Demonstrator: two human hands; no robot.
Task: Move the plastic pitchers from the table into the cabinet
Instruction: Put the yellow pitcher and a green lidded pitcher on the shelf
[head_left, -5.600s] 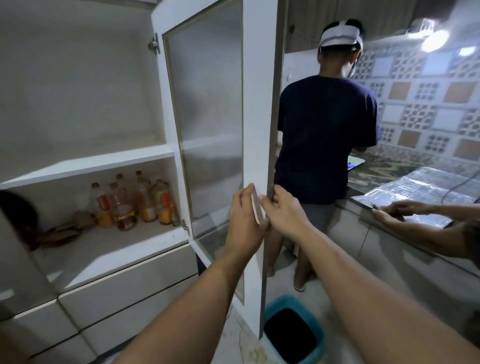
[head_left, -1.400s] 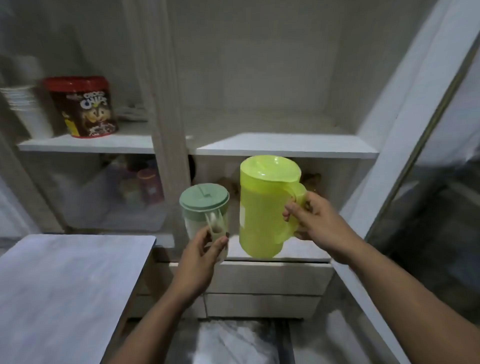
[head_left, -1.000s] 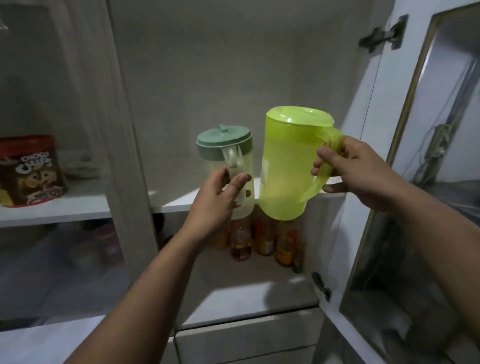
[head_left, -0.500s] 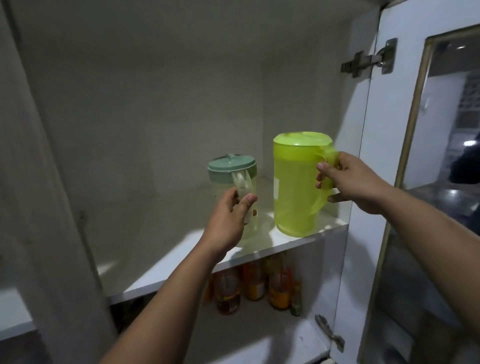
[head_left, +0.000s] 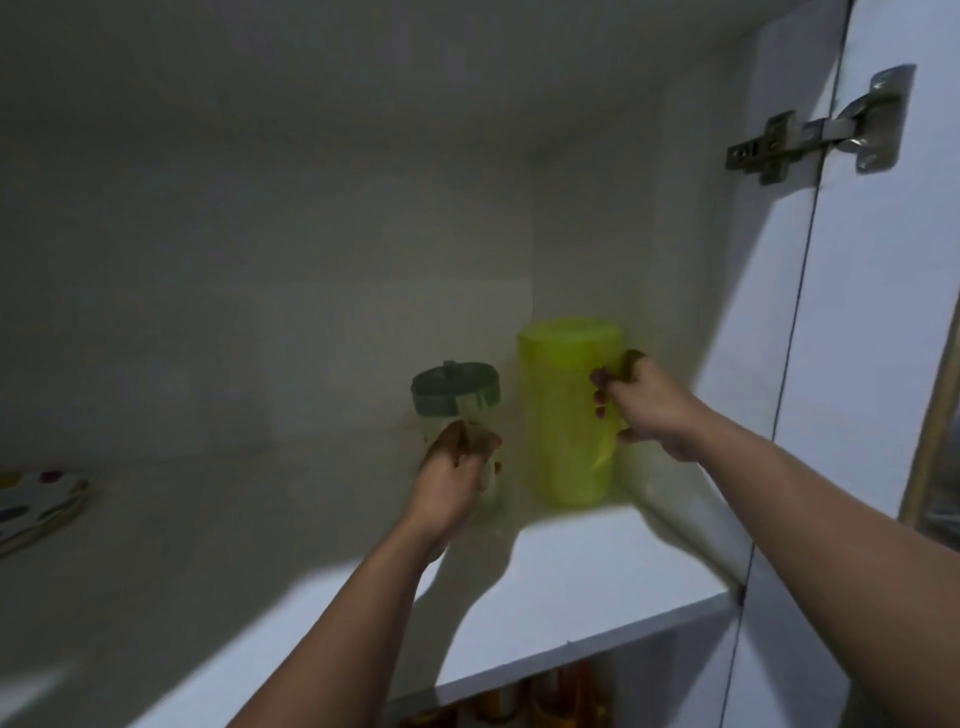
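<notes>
Fingers (head_left: 602, 387) of the right hand (head_left: 652, 410) are wrapped around the handle of the lime-green pitcher (head_left: 563, 410); those of the left hand (head_left: 452, 462) are curled around the handle side of the smaller green-lidded pitcher (head_left: 457, 415).

Head view, somewhat blurred: both pitchers are seen upright, just beside each other, deep on the upper shelf (head_left: 561, 582) near the back right corner. Whether their bases are fully set down cannot be told.

Progress, as judged: placement is nearly done; release and withdrawal of both hands are left.

Surroundings: a spotted plate (head_left: 36, 499) is noted far left, well apart. A hinge (head_left: 810, 130) on the open door is noted at right. Bottles (head_left: 540, 701) are glimpsed below. Nothing is seen obstructing.
</notes>
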